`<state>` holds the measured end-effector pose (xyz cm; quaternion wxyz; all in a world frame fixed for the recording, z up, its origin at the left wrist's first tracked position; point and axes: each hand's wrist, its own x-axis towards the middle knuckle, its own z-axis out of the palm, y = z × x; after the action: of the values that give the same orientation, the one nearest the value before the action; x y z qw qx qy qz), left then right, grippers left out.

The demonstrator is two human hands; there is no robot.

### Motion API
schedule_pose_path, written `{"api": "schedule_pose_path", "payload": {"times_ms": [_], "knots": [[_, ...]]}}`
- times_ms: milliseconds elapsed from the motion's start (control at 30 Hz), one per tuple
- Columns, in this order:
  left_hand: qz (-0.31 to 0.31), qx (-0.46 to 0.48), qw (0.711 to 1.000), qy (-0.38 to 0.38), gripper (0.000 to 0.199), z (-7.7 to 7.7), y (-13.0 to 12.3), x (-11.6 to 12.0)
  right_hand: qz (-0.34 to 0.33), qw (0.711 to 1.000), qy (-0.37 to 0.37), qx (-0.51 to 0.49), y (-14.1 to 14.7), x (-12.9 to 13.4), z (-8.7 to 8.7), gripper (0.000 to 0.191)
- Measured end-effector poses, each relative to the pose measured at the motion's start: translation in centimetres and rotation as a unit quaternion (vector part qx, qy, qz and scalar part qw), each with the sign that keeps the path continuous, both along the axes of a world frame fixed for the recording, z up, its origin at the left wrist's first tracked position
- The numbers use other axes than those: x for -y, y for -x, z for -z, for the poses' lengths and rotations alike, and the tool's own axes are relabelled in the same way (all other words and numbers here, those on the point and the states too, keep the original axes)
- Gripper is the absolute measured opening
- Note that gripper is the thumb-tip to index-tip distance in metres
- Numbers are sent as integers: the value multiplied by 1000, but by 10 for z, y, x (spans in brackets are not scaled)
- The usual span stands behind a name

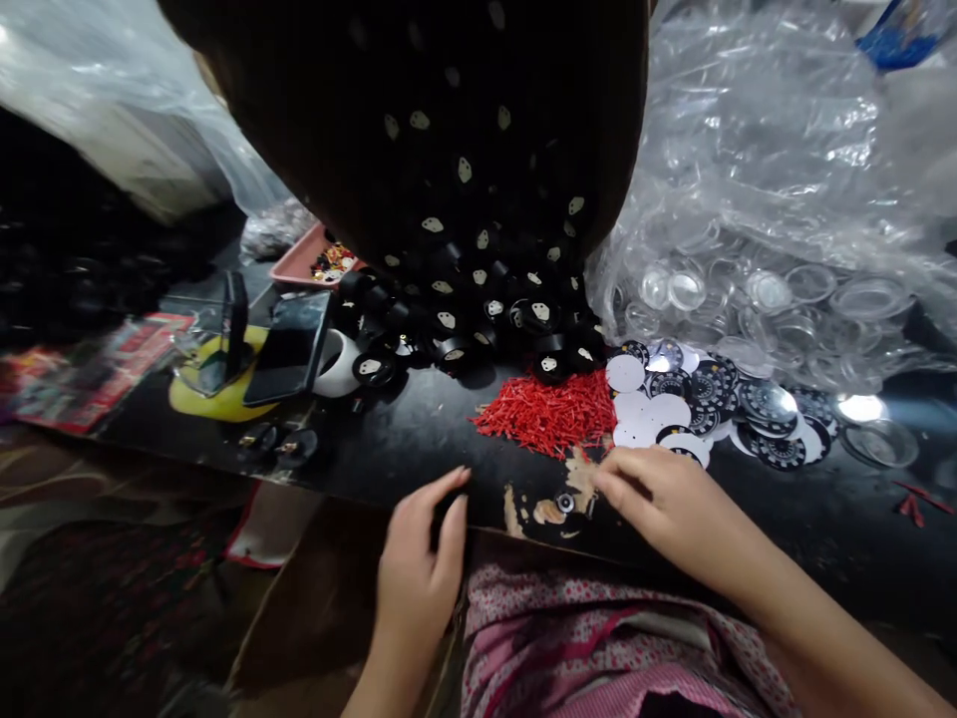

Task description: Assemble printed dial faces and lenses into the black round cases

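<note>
My left hand (423,558) hovers at the front edge of the black table (419,429), thumb and forefinger apart with nothing between them. My right hand (665,504) rests lower right of a heap of thin red plastic pointers (549,414), near the printed round dials (703,394). Its thumb and fingertips are pinched together; whatever may be between them is too small to make out. Between both hands, a small round metal fitting (565,502) sits in a worn patch of the tabletop. Black round casings (453,349) with pale patches spill toward the pointers from a large dark sack (419,170).
Clear round covers (770,294) fill a plastic bag (748,130) at the right. One loose clear cover (882,442) and several red pointers (912,507) lie nearby. Leftward are a phone (288,344), a white ring (336,364), a yellow disc (194,399) and a pink tray (295,261).
</note>
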<state>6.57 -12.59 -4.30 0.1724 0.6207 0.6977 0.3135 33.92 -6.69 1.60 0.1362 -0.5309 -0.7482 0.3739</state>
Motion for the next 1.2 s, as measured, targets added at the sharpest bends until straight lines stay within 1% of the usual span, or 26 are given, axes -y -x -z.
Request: {"api": "schedule_pose_path", "payload": {"times_ms": [33, 67, 100, 133, 167, 233, 300, 333, 433, 500, 533, 567, 600, 633, 667, 700, 733, 800, 833, 867, 900, 933, 1000, 1033, 1133, 1200], "knots": [[23, 11, 1000, -13, 32, -7, -16, -28, -16, 1000, -8, -2, 5, 1, -2, 27], [44, 2, 999, -21, 34, -15, -32, -57, -27, 1000, -14, 2, 9, 2, -3, 26], [60, -10, 998, -16, 38, -21, -47, -84, -33, 999, -18, 11, 9, 2, -4, 26], [74, -23, 997, 5, 45, -26, -61, -108, -32, 999, -21, 23, 6, 2, -4, 27], [74, -40, 996, 21, 50, -29, -71, -127, -26, 999, -24, 35, 1, 3, -3, 28], [68, -33, 996, 49, 55, -31, -83, -151, 8, 997, -44, 66, -13, 2, 2, 27], [64, 0, 996, 64, 55, -27, -84, -158, 38, 989, -88, 115, -25, -1, 9, 22], [62, 20, 996, 68, 55, -25, -82, -159, 44, 982, -114, 146, -28, -2, 13, 24], [40, 69, 995, 63, 49, -22, -67, -152, 30, 959, -175, 220, -29, -10, 24, 42], [16, 88, 995, 49, 39, -24, -57, -143, 30, 954, -190, 232, -26, -16, 29, 38], [-1, 121, 992, 38, 35, -25, -54, -136, 35, 954, -192, 228, -25, -19, 31, 33], [-20, 183, 983, 28, 32, -25, -52, -127, 42, 956, -192, 219, -26, -22, 33, 28], [-38, 269, 962, 21, 30, -26, -51, -116, 50, 958, -191, 206, -26, -23, 33, 24], [-54, 372, 927, 21, 29, -25, -53, -104, 58, 962, -189, 191, -27, -24, 33, 20], [-66, 476, 876, 34, 30, -25, -57, -90, 63, 966, -185, 172, -28, -23, 32, 16], [-70, 559, 824, 62, 31, -25, -62, -76, 68, 970, -179, 149, -28, -22, 30, 12], [-69, 617, 777, 105, 32, -24, -70, -63, 73, 975, -172, 124, -27, -19, 28, 9], [-61, 687, 699, 190, 30, -23, -86, -41, 95, 980, -162, 64, -21, -10, 23, 8], [-57, 710, 668, 216, 28, -23, -95, -34, 105, 982, -156, 35, -16, -6, 21, 9], [-56, 727, 645, 228, 27, -22, -103, -29, 110, 983, -146, 7, -11, -1, 19, 10], [-59, 740, 629, 230, 27, -22, -109, -27, 108, 986, -129, -17, -6, 2, 17, 11], [-64, 747, 621, 229, 28, -22, -114, -27, 100, 989, -106, -41, -1, 5, 17, 11], [-80, 751, 615, 226, 32, -23, -120, -30, 83, 991, -58, -87, 4, 7, 17, 15], [-86, 753, 612, 226, 35, -24, -121, -32, 87, 990, -43, -107, 5, 6, 18, 19], [-83, 766, 598, 222, 40, -24, -121, -34, 124, 984, -36, -123, 3, 4, 21, 28], [-74, 766, 599, 220, 41, -23, -120, -33, 142, 982, -33, -117, -1, 3, 20, 25]]}}
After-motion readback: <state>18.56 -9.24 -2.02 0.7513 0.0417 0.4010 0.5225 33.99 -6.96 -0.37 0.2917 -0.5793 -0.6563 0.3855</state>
